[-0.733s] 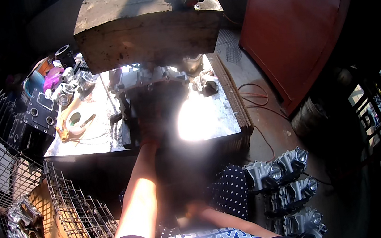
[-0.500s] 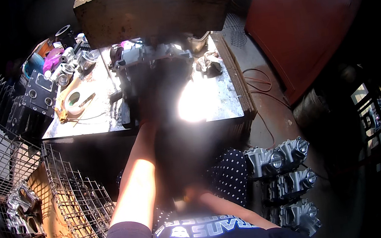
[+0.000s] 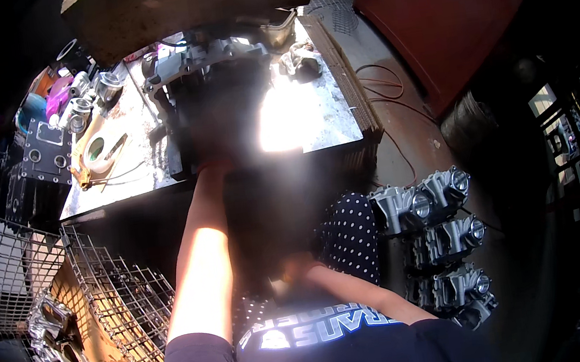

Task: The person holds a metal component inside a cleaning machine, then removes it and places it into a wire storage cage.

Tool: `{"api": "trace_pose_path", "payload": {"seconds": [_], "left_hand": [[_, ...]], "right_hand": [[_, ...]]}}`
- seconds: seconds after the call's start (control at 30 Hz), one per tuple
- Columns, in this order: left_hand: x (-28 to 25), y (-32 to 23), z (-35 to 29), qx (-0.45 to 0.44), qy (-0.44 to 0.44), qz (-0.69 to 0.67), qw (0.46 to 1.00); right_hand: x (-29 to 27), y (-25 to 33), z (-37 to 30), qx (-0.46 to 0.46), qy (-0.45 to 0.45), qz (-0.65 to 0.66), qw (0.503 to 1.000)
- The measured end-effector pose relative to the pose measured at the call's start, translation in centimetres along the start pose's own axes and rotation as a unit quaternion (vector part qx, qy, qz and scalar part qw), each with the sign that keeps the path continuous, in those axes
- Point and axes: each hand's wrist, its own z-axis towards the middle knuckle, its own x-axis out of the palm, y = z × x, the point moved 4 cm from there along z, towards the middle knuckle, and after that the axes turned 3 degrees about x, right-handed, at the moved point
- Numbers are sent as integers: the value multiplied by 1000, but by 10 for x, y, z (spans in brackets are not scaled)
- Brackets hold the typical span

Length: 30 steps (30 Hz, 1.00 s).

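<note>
Dark cast-metal engine casing stands on the scratched sheet-metal counter, glare beside it. Left hand reaches its near edge; right hand stays low. Fingers hidden in shadow—grip cannot be told. Casing not visibly lifted.

Dull cast-metal engine part, scuffed metal bench

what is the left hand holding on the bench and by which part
The left hand reaches the near edge of the dark engine casing on the metal bench, but glare and shadow hide the fingers, so a hold cannot be told.
</note>
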Motion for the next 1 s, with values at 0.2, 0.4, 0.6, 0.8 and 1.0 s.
{"api": "trace_pose_path", "payload": {"seconds": [0.2, 0.4, 0.6, 0.8, 1.0], "left_hand": [[22, 26, -3, 18, 116, 21, 993], [34, 30, 3, 89, 152, 122, 977], [33, 31, -2, 108, 77, 38, 990], [39, 41, -2, 127, 45, 1, 991], [60, 58, -1, 160, 8, -47, 986]], "right_hand": [[22, -8, 25, -37, -34, -23, 998], [16, -10, 30, -25, -41, -23, 999], [19, -8, 37, -29, -15, -37, 999], [63, -7, 88, -61, 16, -46, 997], [66, -6, 98, -70, 107, -54, 990]]}}
